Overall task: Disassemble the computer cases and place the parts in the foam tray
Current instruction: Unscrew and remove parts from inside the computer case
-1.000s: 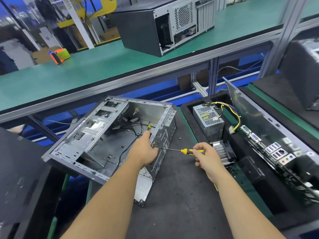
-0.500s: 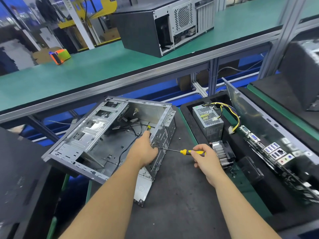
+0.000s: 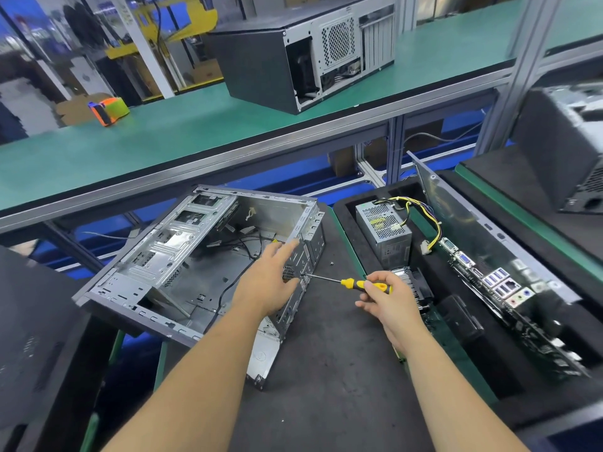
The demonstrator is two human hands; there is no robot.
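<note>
Open case (image 3: 202, 265) lies on dark mat (image 3: 326, 370), overhanging its left edge. Left hand (image 3: 270, 282) spread, released, over case's rear edge. Right hand (image 3: 388, 298) grasps screwdriver (image 3: 355, 283), tip at rear panel. Foam tray (image 3: 346, 223) just right. No writing legible.

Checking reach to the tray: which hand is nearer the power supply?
Right. The right hand holds the screwdriver just below the power supply; the left hand is farther left, by the open case.

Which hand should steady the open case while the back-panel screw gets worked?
Left. The left hand is open right at the open case back edge; the right hand already holds the screwdriver.
</note>
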